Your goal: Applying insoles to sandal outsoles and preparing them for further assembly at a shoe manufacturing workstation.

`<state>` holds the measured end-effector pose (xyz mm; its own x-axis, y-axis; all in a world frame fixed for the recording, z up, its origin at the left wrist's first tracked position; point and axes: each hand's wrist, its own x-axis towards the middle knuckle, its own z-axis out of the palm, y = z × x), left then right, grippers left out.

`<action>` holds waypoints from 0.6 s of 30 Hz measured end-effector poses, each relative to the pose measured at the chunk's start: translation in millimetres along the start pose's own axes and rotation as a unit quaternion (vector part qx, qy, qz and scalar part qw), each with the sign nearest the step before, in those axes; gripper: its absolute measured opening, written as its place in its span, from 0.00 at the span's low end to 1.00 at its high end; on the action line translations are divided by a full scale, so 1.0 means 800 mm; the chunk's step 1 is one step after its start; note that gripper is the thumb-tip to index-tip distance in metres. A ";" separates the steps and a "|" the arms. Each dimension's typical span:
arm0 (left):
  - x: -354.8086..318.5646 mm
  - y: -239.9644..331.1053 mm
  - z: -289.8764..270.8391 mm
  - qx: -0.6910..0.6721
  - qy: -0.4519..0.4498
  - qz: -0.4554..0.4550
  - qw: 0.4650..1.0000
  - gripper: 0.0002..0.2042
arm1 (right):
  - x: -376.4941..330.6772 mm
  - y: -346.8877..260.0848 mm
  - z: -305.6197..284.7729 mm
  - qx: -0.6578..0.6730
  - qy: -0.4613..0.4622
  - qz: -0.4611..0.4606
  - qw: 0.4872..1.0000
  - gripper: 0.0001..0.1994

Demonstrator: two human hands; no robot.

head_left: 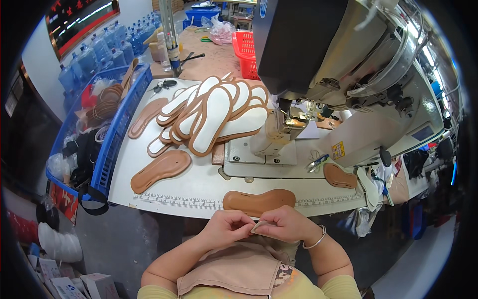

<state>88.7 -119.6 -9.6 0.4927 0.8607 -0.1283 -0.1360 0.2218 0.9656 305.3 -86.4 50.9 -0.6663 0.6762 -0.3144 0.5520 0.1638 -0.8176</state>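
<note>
Grey machine: sewing machine (348, 74), largest thing, fills upper right, needle post (284, 112) over its base plate.
White table: worktop (199, 184) with ruler strip (179, 201) along the near edge.
Blue crate: basket (117, 132) at left edge of table, holds stacked brown leather pieces (107, 99), dark straps, plastic bags; exact count cannot be told.
Red crate: red basket (245, 47) behind the machine, contents not visible.
Bottles: water bottles (99, 50) far left back, many, uncounted.
Insole pile: white insoles with tan rims (214, 117) fanned beside the needle, roughly ten, overlap blocks exact count.
Loose brown soles: one (160, 169) flat mid-table, one (147, 115) near the blue basket, one (259, 201) at the near edge just ahead of the hands, one small (340, 175) under the machine arm; four counted.
Scissors: black pair (164, 85) at back of table; blue-handled snips (317, 163) on machine base.
Left hand: left hand (226, 226) pinching the edge of a small pale piece (260, 226).
Right hand: right hand (286, 224) gripping the same piece from the other side, bangle (314, 242) on wrist.
Piece location: between both hands, below table edge, above the lap apron (234, 269).
</note>
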 end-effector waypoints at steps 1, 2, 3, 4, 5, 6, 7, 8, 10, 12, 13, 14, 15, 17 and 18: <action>0.000 0.000 0.000 0.032 0.005 0.022 0.999 0.05 | 0.000 0.001 0.002 0.000 0.000 0.000 1.000 0.12; 0.000 0.000 0.000 0.032 0.006 0.023 0.999 0.05 | 0.001 0.002 0.004 0.004 0.026 -0.018 0.999 0.11; 0.000 0.000 0.001 0.004 0.006 -0.002 1.000 0.04 | 0.002 0.002 0.007 0.008 0.051 -0.037 0.998 0.11; 0.001 -0.001 0.002 -0.024 0.007 -0.027 0.999 0.04 | 0.002 -0.004 0.009 0.007 0.051 -0.037 0.998 0.11; 0.000 -0.002 0.003 -0.024 0.010 -0.027 0.999 0.04 | 0.003 -0.014 0.012 -0.028 0.118 -0.088 0.989 0.09; 0.000 -0.003 0.003 -0.101 -0.018 -0.053 0.993 0.04 | 0.003 -0.019 0.014 -0.063 0.185 -0.137 0.971 0.09; 0.000 -0.005 0.002 -0.177 -0.046 -0.079 0.980 0.05 | 0.004 -0.015 0.015 -0.063 0.182 -0.139 0.971 0.09; 0.000 -0.007 0.002 -0.178 -0.046 -0.079 0.980 0.05 | 0.003 -0.007 0.017 -0.072 0.167 -0.199 0.963 0.10; 0.000 -0.016 0.000 -0.264 -0.095 -0.133 0.951 0.07 | 0.000 -0.006 0.019 -0.061 0.154 -0.269 0.949 0.12; 0.000 -0.027 0.003 -0.293 -0.089 -0.142 0.941 0.08 | 0.000 -0.010 0.018 -0.061 0.167 -0.292 0.940 0.10; 0.000 -0.032 0.007 -0.321 -0.085 -0.152 0.931 0.09 | -0.001 -0.010 0.017 -0.061 0.182 -0.315 0.930 0.08; 0.001 -0.037 0.015 -0.303 -0.084 -0.159 0.936 0.09 | -0.005 -0.009 0.018 -0.063 0.182 -0.314 0.930 0.08; 0.000 -0.045 0.021 -0.286 -0.080 -0.165 0.941 0.09 | -0.012 -0.006 0.021 0.055 0.157 -0.293 0.941 0.08; -0.002 -0.058 0.023 -0.260 -0.106 -0.172 0.944 0.09 | -0.023 -0.007 0.017 0.126 0.147 -0.229 0.954 0.07; -0.005 -0.050 0.030 -0.126 -0.043 -0.093 0.987 0.09 | -0.022 -0.006 0.016 0.138 0.160 -0.176 0.962 0.07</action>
<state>112.7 -143.2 -42.6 0.5993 0.7544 -0.2680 -0.2400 0.4887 0.8388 307.9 -108.6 54.1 -0.5747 0.8074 0.1334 0.1381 0.2563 -0.9567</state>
